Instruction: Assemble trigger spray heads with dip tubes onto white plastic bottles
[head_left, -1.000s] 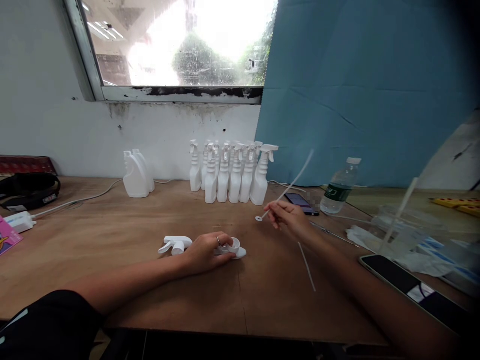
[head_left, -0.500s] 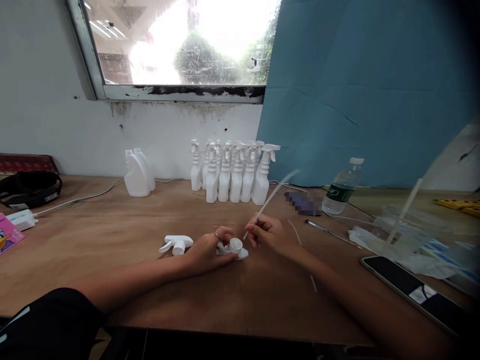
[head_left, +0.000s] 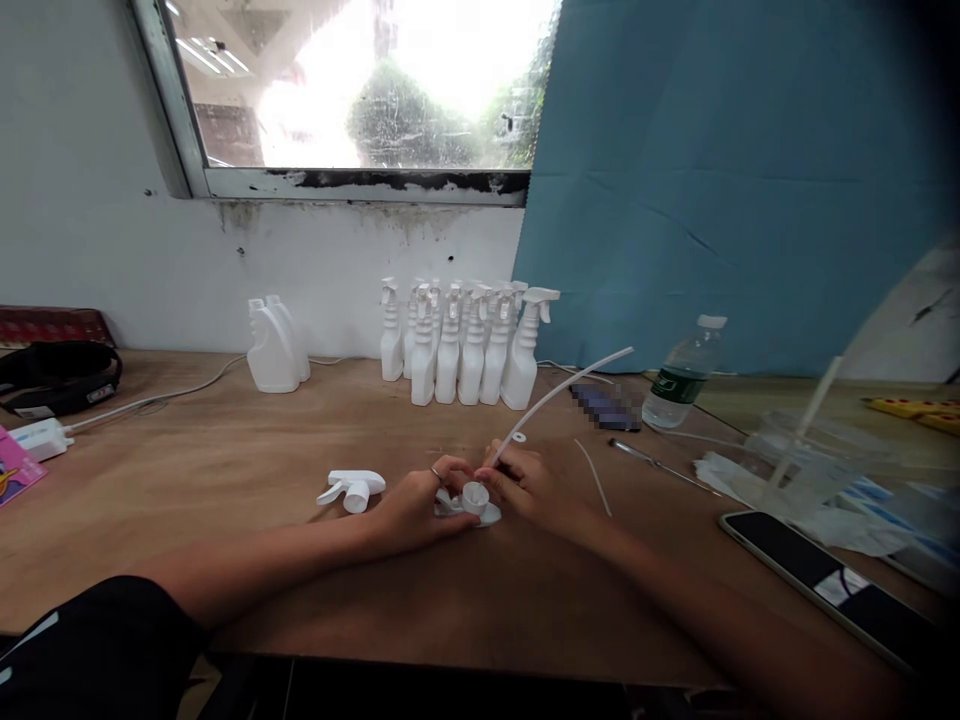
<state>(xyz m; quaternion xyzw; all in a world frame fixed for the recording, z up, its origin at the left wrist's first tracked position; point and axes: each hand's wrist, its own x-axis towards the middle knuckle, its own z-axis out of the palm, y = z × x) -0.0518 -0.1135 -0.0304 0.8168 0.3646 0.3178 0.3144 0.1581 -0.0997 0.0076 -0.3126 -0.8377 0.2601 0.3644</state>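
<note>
My left hand (head_left: 415, 502) grips a white spray trigger head (head_left: 471, 501) lying on the wooden table (head_left: 225, 470), its round cap opening facing up. My right hand (head_left: 531, 482) pinches a thin white dip tube (head_left: 564, 392) with a small ring gasket on it; the tube's lower end meets the cap opening and the rest slants up to the right. A second white trigger head (head_left: 350, 489) lies loose just left of my left hand.
A cluster of several white spray bottles (head_left: 465, 345) and two capless white bottles (head_left: 276, 346) stand by the wall. A water bottle (head_left: 681, 374), a phone (head_left: 829, 583), loose tubes (head_left: 594, 478), a plastic bag (head_left: 817, 460) lie right. Cable and black headset (head_left: 56, 378) sit far left.
My right hand has moved left and toward me with the tube, from over the table's middle to the trigger head. The tube's end now meets the cap. My left hand stayed put.
</note>
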